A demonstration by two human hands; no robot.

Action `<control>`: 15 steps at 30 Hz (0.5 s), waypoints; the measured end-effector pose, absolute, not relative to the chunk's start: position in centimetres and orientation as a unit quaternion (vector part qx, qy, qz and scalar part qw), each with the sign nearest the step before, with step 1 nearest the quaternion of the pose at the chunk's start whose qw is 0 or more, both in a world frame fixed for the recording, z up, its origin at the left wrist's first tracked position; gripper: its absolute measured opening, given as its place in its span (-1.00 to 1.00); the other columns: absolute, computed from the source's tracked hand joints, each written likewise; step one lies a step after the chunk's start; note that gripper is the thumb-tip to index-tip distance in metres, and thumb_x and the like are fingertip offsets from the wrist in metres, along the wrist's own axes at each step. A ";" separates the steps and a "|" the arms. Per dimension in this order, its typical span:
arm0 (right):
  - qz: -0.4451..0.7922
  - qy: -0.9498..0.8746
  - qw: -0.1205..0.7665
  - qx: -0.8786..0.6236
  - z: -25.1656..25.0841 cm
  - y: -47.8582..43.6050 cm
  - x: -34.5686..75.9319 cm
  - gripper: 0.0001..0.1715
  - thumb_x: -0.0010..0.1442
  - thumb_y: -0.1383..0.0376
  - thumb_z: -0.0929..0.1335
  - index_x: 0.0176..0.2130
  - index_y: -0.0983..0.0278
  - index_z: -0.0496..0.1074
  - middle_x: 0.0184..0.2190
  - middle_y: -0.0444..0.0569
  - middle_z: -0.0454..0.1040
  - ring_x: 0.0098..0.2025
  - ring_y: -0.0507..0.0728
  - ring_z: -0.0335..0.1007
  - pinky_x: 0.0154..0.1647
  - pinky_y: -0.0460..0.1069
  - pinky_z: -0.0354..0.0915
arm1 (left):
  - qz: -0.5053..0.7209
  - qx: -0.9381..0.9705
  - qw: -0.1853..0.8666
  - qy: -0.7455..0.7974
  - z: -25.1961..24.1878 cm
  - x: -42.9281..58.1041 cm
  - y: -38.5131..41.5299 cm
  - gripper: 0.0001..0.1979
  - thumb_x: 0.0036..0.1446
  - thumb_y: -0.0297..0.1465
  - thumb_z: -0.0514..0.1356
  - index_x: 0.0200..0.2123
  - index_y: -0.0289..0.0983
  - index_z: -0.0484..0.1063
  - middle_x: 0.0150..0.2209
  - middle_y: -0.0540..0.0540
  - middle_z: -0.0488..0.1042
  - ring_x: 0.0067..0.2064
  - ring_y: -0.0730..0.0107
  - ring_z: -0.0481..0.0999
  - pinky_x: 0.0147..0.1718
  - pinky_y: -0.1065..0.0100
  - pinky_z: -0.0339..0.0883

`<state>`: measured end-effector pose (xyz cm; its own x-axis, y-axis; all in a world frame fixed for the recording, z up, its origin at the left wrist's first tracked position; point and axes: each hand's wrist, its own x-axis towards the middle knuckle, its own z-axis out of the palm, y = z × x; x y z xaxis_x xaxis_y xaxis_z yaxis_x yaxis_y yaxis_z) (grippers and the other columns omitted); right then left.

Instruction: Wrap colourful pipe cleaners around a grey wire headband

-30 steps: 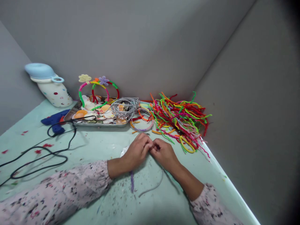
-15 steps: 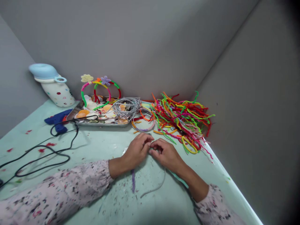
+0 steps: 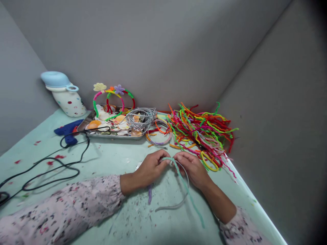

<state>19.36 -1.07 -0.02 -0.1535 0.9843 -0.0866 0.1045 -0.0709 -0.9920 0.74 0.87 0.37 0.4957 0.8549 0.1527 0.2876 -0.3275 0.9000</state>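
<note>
My left hand (image 3: pixel 150 167) is closed in a pinch on one end of a mint-green pipe cleaner (image 3: pixel 196 208). From there the pipe cleaner bends over and hangs down toward the front of the table. Fingers of my right hand (image 3: pixel 193 167) are pinched close beside it, where a thin grey wire (image 3: pixel 170 208) comes out. That wire curves down and back left, its free end near the table surface. The fingertips hide how wire and pipe cleaner meet. Under my left wrist a purple pipe cleaner (image 3: pixel 149 195) sticks out.
Behind my hands stand a metal tray (image 3: pixel 114 137) of shells, a coil of grey wire (image 3: pixel 139 119), and flowered hoops (image 3: pixel 124 102). A heap of pipe cleaners (image 3: pixel 201 126) lies right. On the left are a blue glue gun (image 3: pixel 67 131), its black cord (image 3: pixel 61 165) and a bottle (image 3: pixel 67 102).
The mint-green pipe cleaner, earlier mostly behind my right hand and forearm, now drapes in front between my hands. My hands have drawn slightly apart, and the view has shifted a little.
</note>
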 end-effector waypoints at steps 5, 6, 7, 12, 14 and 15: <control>0.614 -0.476 0.425 -0.465 -0.6 -0.8 19.9 -0.67 0.08 0.08 0.39 -0.27 0.28 0.45 -0.57 -0.14 0.39 -0.59 0.00 0.26 -0.60 -0.11 0.18 | 0.361 0.693 0.491 0.386 0.1 0.6 1.1 -0.82 0.17 -0.32 0.07 -0.28 -0.31 0.37 -0.39 0.00 0.38 -0.35 0.43 0.31 -0.36 0.42 0.17; 0.616 -0.478 0.422 -0.462 -0.7 -0.8 19.9 -0.68 0.08 0.09 0.39 -0.26 0.28 0.45 -0.57 -0.15 0.39 -0.59 0.00 0.26 -0.59 -0.10 0.19 | 0.365 0.689 0.492 0.388 0.0 0.7 1.1 -0.83 0.17 -0.32 0.08 -0.29 -0.31 0.37 -0.40 0.00 0.37 -0.36 0.44 0.31 -0.36 0.43 0.17; 0.616 -0.481 0.421 -0.460 -0.8 -0.8 20.0 -0.69 0.08 0.10 0.40 -0.26 0.27 0.45 -0.56 -0.14 0.40 -0.59 0.00 0.27 -0.58 -0.10 0.20 | 0.367 0.688 0.491 0.389 0.0 0.7 1.1 -0.83 0.16 -0.32 0.08 -0.30 -0.31 0.38 -0.40 0.00 0.37 -0.36 0.44 0.30 -0.37 0.43 0.17; 0.619 -0.501 0.412 -0.443 -0.9 -0.9 19.9 -0.63 0.04 0.15 0.43 -0.16 0.25 0.42 -0.37 -0.05 0.51 -0.44 0.06 0.42 -0.49 -0.07 0.28 | 0.375 0.668 0.517 0.383 0.2 0.9 0.9 -0.85 0.16 -0.36 0.09 -0.24 -0.29 0.37 -0.42 0.02 0.39 -0.42 0.48 0.29 -0.42 0.45 0.15; 0.614 -0.507 0.410 -0.444 -0.8 -0.9 19.7 -0.62 0.03 0.14 0.43 -0.16 0.25 0.42 -0.35 -0.05 0.52 -0.43 0.06 0.43 -0.48 -0.08 0.28 | 0.371 0.660 0.535 0.377 0.3 0.9 0.8 -0.81 0.17 -0.36 0.08 -0.16 -0.28 0.34 -0.43 0.04 0.40 -0.47 0.50 0.27 -0.46 0.46 0.13; 0.610 -0.511 0.409 -0.447 -0.7 -0.9 19.6 -0.63 0.03 0.14 0.44 -0.18 0.25 0.43 -0.36 -0.06 0.52 -0.45 0.04 0.41 -0.49 -0.09 0.27 | 0.367 0.662 0.538 0.371 0.3 1.0 0.8 -0.80 0.17 -0.35 0.08 -0.15 -0.27 0.34 -0.44 0.04 0.41 -0.47 0.51 0.28 -0.47 0.46 0.13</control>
<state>19.59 -0.92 -0.71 -0.2654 0.9557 -0.1274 -0.0425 -0.1435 -0.9887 0.97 0.84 0.32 0.4565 0.8855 0.0864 0.0963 -0.1457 0.9846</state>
